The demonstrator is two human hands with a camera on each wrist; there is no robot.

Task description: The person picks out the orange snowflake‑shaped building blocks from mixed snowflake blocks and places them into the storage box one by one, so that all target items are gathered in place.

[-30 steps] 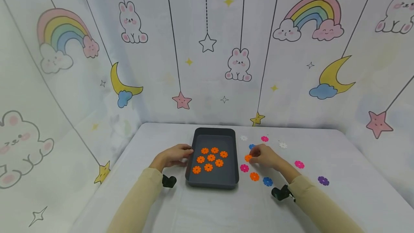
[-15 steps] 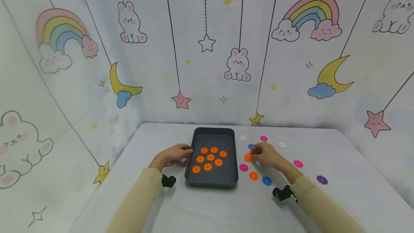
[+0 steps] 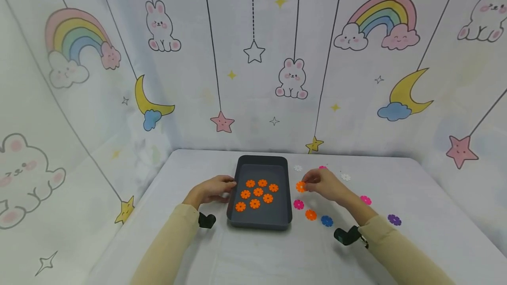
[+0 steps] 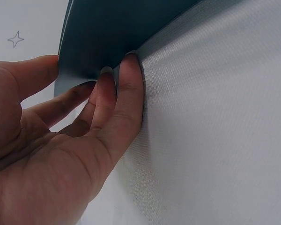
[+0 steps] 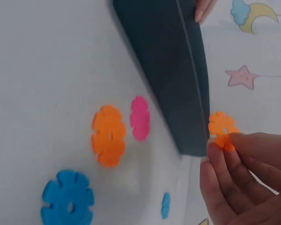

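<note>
A dark grey rectangular tray (image 3: 259, 223) stands on the white table with several orange notched plastic discs (image 3: 258, 192) lying flat inside. At its left side my left hand (image 3: 214, 188) holds it; in the left wrist view the thumb (image 4: 42, 70) meets the rim and the fingertips bear on the outer wall near the base. To the right of the tray, my right hand (image 3: 325, 184) pinches another orange disc (image 5: 223, 129) between thumb and fingers, raised above the table.
Right of the tray lie a pink disc (image 3: 299, 204), an orange disc (image 3: 310, 215) and a blue disc (image 3: 326, 221). Farther out are a purple disc (image 3: 394, 220), another pink disc (image 3: 365, 199) and white discs (image 3: 346, 177). A cartoon-printed curtain (image 3: 253, 100) stands behind the table.
My right hand has lifted the orange disc off the table and moved it slightly away from me and toward the tray. The left hand stays at the tray's side.
</note>
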